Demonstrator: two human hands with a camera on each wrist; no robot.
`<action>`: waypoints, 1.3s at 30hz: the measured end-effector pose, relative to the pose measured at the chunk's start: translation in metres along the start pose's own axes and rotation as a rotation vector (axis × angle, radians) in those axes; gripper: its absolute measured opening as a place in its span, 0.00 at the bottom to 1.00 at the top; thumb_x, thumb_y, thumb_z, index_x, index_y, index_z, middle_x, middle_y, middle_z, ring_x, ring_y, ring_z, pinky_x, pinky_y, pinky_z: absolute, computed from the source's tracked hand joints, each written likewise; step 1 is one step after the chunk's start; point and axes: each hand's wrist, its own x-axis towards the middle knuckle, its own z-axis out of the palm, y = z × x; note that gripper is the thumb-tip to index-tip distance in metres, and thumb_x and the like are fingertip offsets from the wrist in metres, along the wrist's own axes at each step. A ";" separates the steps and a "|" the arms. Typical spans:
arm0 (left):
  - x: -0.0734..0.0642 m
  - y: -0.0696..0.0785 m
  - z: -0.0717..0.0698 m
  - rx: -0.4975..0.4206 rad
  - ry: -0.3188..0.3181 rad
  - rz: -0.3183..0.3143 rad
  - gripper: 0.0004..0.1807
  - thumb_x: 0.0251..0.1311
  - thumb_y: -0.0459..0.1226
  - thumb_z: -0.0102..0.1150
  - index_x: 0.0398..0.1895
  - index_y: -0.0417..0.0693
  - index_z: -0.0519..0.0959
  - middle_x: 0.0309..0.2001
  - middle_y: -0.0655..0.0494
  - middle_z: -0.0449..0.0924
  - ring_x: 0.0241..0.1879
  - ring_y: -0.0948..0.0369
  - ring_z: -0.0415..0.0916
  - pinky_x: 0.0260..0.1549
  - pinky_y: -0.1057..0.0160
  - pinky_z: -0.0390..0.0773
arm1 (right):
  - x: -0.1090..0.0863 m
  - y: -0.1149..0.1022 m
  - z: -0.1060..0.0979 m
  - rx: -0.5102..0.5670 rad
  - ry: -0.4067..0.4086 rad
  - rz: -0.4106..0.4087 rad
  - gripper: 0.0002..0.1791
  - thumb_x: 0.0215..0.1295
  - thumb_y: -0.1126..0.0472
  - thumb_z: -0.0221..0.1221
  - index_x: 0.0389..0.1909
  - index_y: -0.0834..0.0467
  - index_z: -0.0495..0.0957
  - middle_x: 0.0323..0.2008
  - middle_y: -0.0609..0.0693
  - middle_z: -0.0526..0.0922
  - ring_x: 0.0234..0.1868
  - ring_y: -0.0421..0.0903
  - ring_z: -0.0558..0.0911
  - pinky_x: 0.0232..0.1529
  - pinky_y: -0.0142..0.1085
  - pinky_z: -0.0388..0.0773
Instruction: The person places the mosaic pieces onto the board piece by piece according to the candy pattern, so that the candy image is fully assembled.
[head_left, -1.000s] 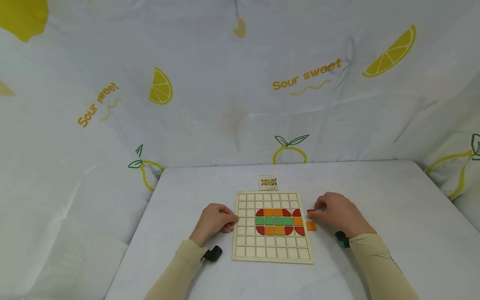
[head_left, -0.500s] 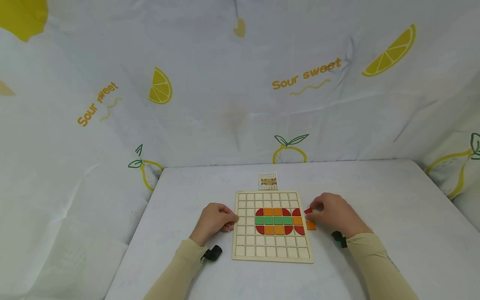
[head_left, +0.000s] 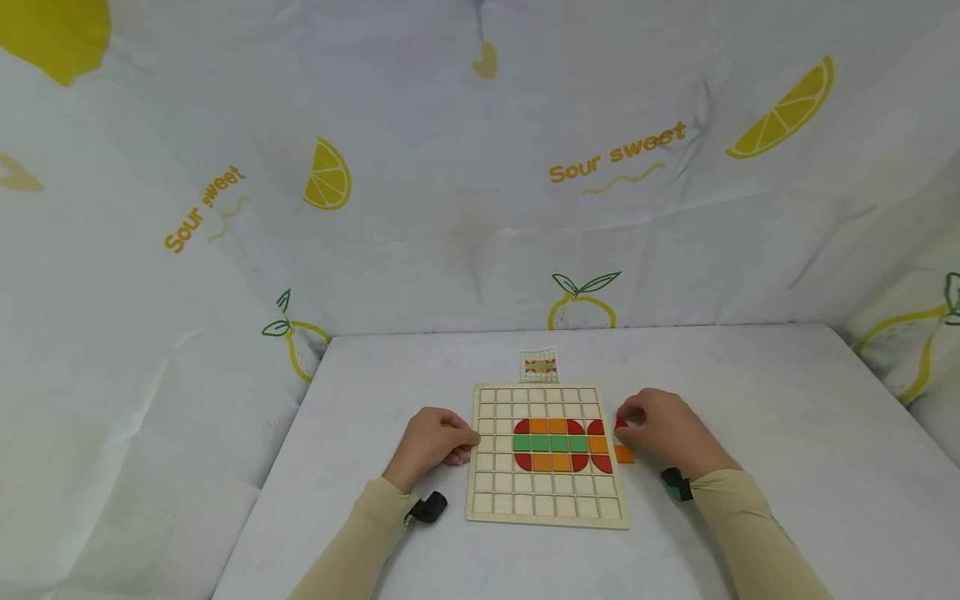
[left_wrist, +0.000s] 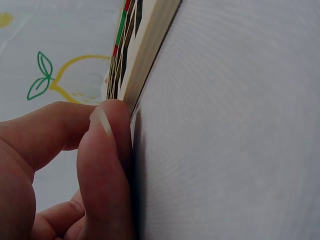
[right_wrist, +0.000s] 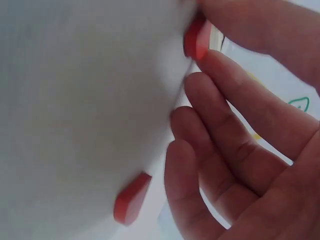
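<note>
A wooden grid board (head_left: 546, 505) lies on the table with red, orange and green tiles set in a candy-like pattern. At its left edge, my left hand (head_left: 433, 442) pinches the rim between thumb and forefinger; the left wrist view shows the thumb (left_wrist: 102, 165) against the board's corner. Just right of the board, my right hand (head_left: 667, 427) pinches a red rounded tile (right_wrist: 198, 37) between thumb and forefinger, its other fingers loosely bent. Under that hand an orange square tile (head_left: 624, 454) lies beside the board's right edge.
Behind the board lies a small pattern card (head_left: 539, 365) printed with a similar coloured design. Another red tile (right_wrist: 131, 200) rests on the white table, seen in the right wrist view near the little finger. A lemon-printed cloth (head_left: 450, 208) hangs behind the table.
The red tile in my right hand has turned from lying flat to tilted up, and that hand has shifted slightly left. My left hand keeps its place at the board's edge.
</note>
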 end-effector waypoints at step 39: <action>0.001 -0.004 -0.004 -0.047 -0.002 0.038 0.08 0.57 0.38 0.78 0.31 0.46 0.87 0.21 0.54 0.87 0.20 0.65 0.83 0.22 0.69 0.85 | 0.055 -0.140 0.081 0.024 -0.040 -0.229 0.06 0.63 0.55 0.78 0.36 0.48 0.90 0.37 0.41 0.85 0.38 0.40 0.80 0.47 0.42 0.84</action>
